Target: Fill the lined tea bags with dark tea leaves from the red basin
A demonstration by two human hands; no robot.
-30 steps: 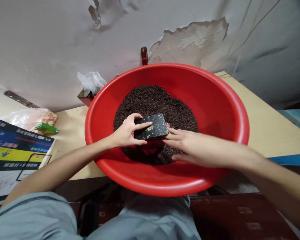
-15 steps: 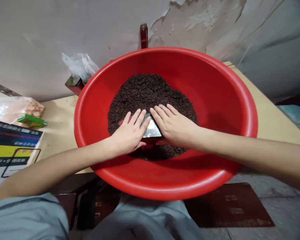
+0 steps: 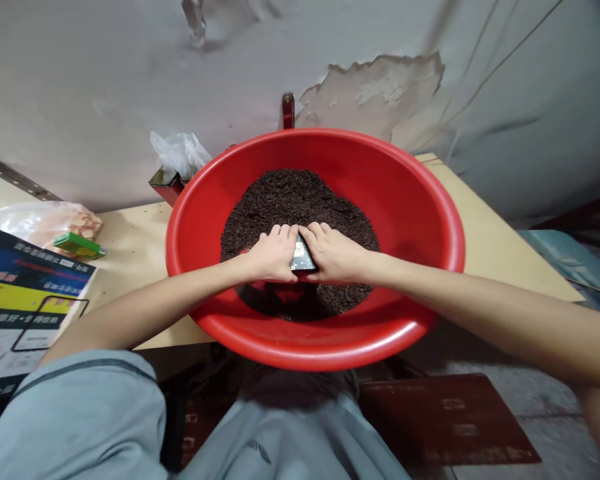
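Note:
A small dark box [image 3: 304, 256] with a shiny, pale-patterned top is held over the dark, dry, tea-like leaves [image 3: 290, 193] in a big red basin [image 3: 415, 220]. My left hand [image 3: 276, 255] grips its left side, fingers bent and thumb at the near edge. On the opposite side my right hand [image 3: 334, 255] is curled around it in the same way. Between the two hands only a strip of the top and the near edge show. Whether the underside touches the leaves is hidden.
The basin stands on a pale wooden table [image 3: 130, 233] against a peeling wall. To the left lie a printed carton [image 3: 25, 293], a green packet [image 3: 80, 245] and a clear bag [image 3: 35, 220]. Behind stands a small open box [image 3: 167, 188] with a plastic bag [image 3: 180, 152].
My fingers were stretched flat along the box's top; now they are bent around its sides, and the hands are closer together. The camera view has shifted, with the basin's far rim lower.

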